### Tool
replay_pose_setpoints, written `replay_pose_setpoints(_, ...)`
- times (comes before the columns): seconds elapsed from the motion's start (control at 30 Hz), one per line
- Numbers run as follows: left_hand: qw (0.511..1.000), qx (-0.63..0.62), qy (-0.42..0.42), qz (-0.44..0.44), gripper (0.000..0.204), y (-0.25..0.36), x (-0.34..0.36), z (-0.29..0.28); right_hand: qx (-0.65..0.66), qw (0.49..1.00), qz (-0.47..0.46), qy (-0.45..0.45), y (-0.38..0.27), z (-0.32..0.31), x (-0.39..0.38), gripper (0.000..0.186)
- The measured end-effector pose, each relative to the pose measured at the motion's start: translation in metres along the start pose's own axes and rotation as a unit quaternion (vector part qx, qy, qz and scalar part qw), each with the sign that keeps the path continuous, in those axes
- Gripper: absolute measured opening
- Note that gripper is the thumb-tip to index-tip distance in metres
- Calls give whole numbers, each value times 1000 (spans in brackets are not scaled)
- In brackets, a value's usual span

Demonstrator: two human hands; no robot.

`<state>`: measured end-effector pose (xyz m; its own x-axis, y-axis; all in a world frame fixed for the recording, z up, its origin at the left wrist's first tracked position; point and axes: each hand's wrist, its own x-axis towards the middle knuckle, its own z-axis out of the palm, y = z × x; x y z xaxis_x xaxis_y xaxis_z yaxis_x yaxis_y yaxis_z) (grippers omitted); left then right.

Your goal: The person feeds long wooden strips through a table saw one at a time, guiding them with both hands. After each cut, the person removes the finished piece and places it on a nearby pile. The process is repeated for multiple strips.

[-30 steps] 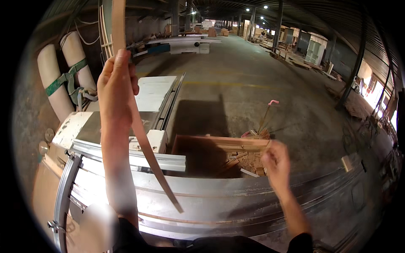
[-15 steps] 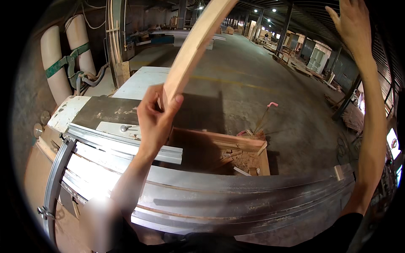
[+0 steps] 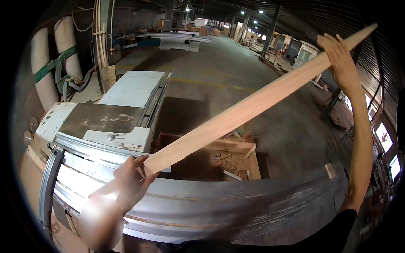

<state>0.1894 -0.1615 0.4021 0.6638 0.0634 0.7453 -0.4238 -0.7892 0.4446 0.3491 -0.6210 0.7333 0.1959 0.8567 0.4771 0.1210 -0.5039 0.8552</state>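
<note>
A long, light-coloured wooden board (image 3: 240,117) slants up to the right across the view, held in the air above the metal sliding table (image 3: 202,192) of a saw. At its near lower end my left hand (image 3: 134,179) is closed, with thumb and fingers gripping the wood. Close to the far upper end, my right hand (image 3: 341,63) wraps over the board's edge, fingers on top. A strip of the board pokes out beyond that hand. The fingertips behind the wood are hidden.
Beyond the sliding table lies a wooden box (image 3: 254,162) with offcuts. The saw's main table (image 3: 101,116) stands at left, its fence rail (image 3: 101,147) in front. Two dust bags (image 3: 67,48) hang farther left. A small wood block (image 3: 330,170) rests at the table's right end.
The board has swung from steeply raised to a lower slant toward the right. My left hand has dropped, and my right hand, empty before, now grips the far end.
</note>
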Motion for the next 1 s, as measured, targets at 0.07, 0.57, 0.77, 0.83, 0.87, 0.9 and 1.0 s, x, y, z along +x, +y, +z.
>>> replay_pose_setpoints(0.07, 998, 31, -19, 41, 48, -16, -1, 3, 91, 989, 22, -113, 7, 14, -40, 47)
replay_pose_setpoints(0.57, 965, 158, -154, -143, 22, -157, -103, 89, 393, 807, 56, -437, -272, 136, -309, 42)
replay_pose_setpoints(0.77, 878, 229, 209, -364, 71, -213, -147, 111, 486, 706, 59, -512, -364, 131, -290, 42)
replay_pose_setpoints(0.83, 795, 232, 291, -479, 78, -253, -156, 115, 474, 687, 42, -549, -386, 130, -276, 42)
replay_pose_setpoints(0.87, 745, 232, 331, -531, 81, -274, -158, 116, 492, 685, 29, -536, -396, 136, -273, 43)
replay_pose_setpoints(0.9, 715, 216, 333, -575, 84, -287, -157, 119, 488, 670, 28, -559, -404, 135, -264, 43)
replay_pose_setpoints(1.0, 716, 200, 233, -626, 79, -319, -160, 118, 497, 634, 25, -592, -430, 146, -245, 42)
